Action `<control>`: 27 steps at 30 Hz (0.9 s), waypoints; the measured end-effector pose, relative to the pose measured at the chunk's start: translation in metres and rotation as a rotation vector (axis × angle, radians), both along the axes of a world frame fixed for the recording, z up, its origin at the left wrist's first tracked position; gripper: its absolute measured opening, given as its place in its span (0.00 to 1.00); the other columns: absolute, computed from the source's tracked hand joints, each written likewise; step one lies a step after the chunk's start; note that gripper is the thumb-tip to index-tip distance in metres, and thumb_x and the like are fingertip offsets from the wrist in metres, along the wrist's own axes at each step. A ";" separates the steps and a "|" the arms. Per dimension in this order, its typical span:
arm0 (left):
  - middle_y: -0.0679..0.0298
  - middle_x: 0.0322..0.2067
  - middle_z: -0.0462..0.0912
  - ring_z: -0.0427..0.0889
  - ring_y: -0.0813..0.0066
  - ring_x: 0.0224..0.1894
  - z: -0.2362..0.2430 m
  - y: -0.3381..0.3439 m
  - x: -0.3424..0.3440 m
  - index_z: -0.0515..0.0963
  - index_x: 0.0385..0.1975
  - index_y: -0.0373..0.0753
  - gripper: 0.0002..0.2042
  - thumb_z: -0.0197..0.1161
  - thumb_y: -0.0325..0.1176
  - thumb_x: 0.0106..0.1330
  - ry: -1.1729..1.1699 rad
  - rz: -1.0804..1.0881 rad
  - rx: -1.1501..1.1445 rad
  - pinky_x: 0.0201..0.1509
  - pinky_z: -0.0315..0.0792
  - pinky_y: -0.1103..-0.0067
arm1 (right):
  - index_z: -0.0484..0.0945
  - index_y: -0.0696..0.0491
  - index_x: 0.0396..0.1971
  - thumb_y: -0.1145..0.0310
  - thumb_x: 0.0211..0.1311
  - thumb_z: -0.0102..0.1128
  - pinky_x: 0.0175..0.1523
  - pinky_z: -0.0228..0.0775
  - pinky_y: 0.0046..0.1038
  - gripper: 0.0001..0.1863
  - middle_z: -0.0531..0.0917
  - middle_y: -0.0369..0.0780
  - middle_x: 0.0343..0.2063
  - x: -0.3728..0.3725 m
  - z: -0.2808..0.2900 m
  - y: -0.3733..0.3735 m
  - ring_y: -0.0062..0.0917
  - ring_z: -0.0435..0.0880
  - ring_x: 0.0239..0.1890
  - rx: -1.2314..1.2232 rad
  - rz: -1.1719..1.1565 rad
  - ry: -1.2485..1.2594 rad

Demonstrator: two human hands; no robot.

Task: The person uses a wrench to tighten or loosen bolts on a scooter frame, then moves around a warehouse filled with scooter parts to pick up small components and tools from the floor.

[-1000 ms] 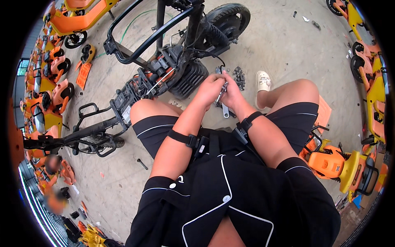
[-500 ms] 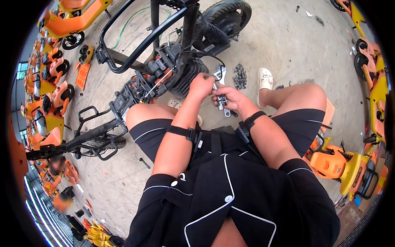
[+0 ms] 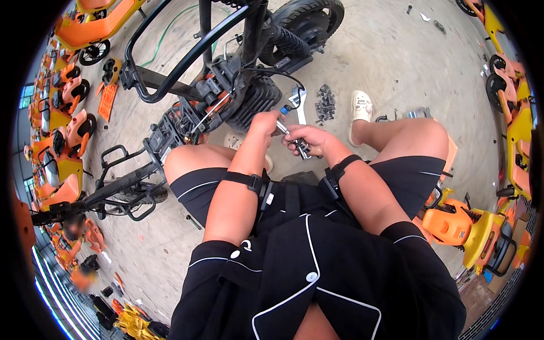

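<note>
Both hands meet in front of my knees on a silver socket tool (image 3: 284, 129), a metal rod with a thicker, shiny lower end. My left hand (image 3: 265, 123) closes on its upper end, fingers mostly turned away from view. Lower down, my right hand (image 3: 309, 137) wraps round the tool, and the metal end sticks out below the fingers. A small blue piece (image 3: 284, 110) shows beside my left hand; I cannot tell what it is. Just beyond, a large silver wrench (image 3: 297, 105) lies on the floor. The stripped black scooter frame (image 3: 212, 90) stands to the left.
A pile of small dark parts (image 3: 325, 103) lies near my shoe (image 3: 361, 106). The scooter's wheel (image 3: 309, 28) is at the top. Orange and yellow scooters (image 3: 56, 147) line the left, with more vehicles (image 3: 515, 136) at right. An orange-yellow vehicle body (image 3: 464, 226) sits beside my right knee.
The tool has tilted from nearly upright to slanting, its lower end toward the right. Both hands have shifted slightly left and down. The blue piece has come into sight.
</note>
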State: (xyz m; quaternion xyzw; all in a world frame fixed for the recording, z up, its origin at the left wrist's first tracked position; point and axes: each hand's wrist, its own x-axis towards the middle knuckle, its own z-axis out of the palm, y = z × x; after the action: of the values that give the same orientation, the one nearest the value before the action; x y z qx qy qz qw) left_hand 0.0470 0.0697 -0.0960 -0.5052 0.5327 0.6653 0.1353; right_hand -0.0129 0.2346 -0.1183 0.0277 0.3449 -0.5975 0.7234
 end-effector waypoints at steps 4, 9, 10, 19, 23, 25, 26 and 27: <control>0.66 0.22 0.77 0.73 0.76 0.23 0.002 -0.026 0.007 0.80 0.27 0.38 0.14 0.53 0.39 0.69 0.180 0.195 -0.264 0.25 0.65 0.76 | 0.69 0.59 0.58 0.69 0.63 0.56 0.25 0.67 0.19 0.24 0.78 0.35 0.31 0.002 -0.009 0.004 0.15 0.75 0.24 -0.034 0.165 0.017; 0.68 0.22 0.74 0.68 0.79 0.21 -0.013 -0.021 0.017 0.80 0.27 0.39 0.16 0.50 0.40 0.72 0.278 0.160 -0.251 0.24 0.62 0.78 | 0.70 0.57 0.58 0.71 0.63 0.55 0.23 0.65 0.19 0.23 0.78 0.35 0.31 0.000 -0.038 0.009 0.14 0.72 0.22 0.036 0.140 -0.024; 0.68 0.23 0.75 0.69 0.79 0.21 -0.010 -0.003 0.013 0.79 0.27 0.39 0.16 0.50 0.40 0.73 0.229 0.180 -0.187 0.24 0.63 0.79 | 0.70 0.56 0.58 0.72 0.63 0.55 0.23 0.65 0.19 0.23 0.78 0.35 0.32 -0.002 -0.046 0.011 0.14 0.72 0.21 0.044 0.135 -0.022; 0.55 0.40 0.75 0.76 0.63 0.43 -0.084 0.066 -0.016 0.67 0.40 0.35 0.13 0.43 0.39 0.79 0.308 0.603 0.292 0.53 0.74 0.65 | 0.66 0.54 0.64 0.81 0.47 0.48 0.23 0.68 0.21 0.36 0.79 0.46 0.46 -0.015 -0.092 0.057 0.23 0.76 0.29 0.210 -0.264 -0.282; 0.55 0.37 0.76 0.77 0.63 0.40 -0.112 0.077 -0.018 0.67 0.39 0.35 0.14 0.42 0.40 0.79 0.259 0.700 0.411 0.49 0.76 0.66 | 0.68 0.59 0.60 0.80 0.45 0.50 0.24 0.68 0.20 0.33 0.81 0.43 0.44 -0.017 -0.102 0.071 0.22 0.76 0.31 0.212 -0.389 -0.360; 0.56 0.34 0.76 0.77 0.64 0.36 -0.115 0.070 -0.019 0.68 0.38 0.35 0.14 0.42 0.40 0.79 0.243 0.657 0.214 0.45 0.76 0.66 | 0.73 0.60 0.46 0.77 0.51 0.51 0.23 0.68 0.20 0.19 0.80 0.40 0.36 -0.013 -0.122 0.077 0.21 0.75 0.27 0.331 -0.468 -0.295; 0.56 0.33 0.76 0.77 0.64 0.34 -0.116 0.061 -0.017 0.68 0.37 0.35 0.14 0.42 0.39 0.79 0.234 0.636 0.114 0.43 0.77 0.67 | 0.73 0.59 0.42 0.76 0.53 0.52 0.23 0.69 0.20 0.14 0.79 0.40 0.34 -0.014 -0.134 0.077 0.21 0.75 0.26 0.389 -0.502 -0.276; 0.58 0.30 0.75 0.75 0.66 0.29 -0.120 0.046 -0.015 0.68 0.35 0.35 0.14 0.42 0.38 0.79 0.238 0.694 0.072 0.37 0.76 0.68 | 0.74 0.58 0.38 0.74 0.55 0.53 0.23 0.69 0.21 0.10 0.79 0.39 0.31 -0.011 -0.141 0.074 0.21 0.74 0.25 0.448 -0.529 -0.264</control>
State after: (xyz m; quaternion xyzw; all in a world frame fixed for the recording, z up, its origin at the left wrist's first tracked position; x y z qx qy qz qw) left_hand 0.0323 0.1153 -0.2162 -0.5698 0.3179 0.7441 -0.1437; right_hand -0.0242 0.3085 -0.2596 0.3503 0.3519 -0.6646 0.5583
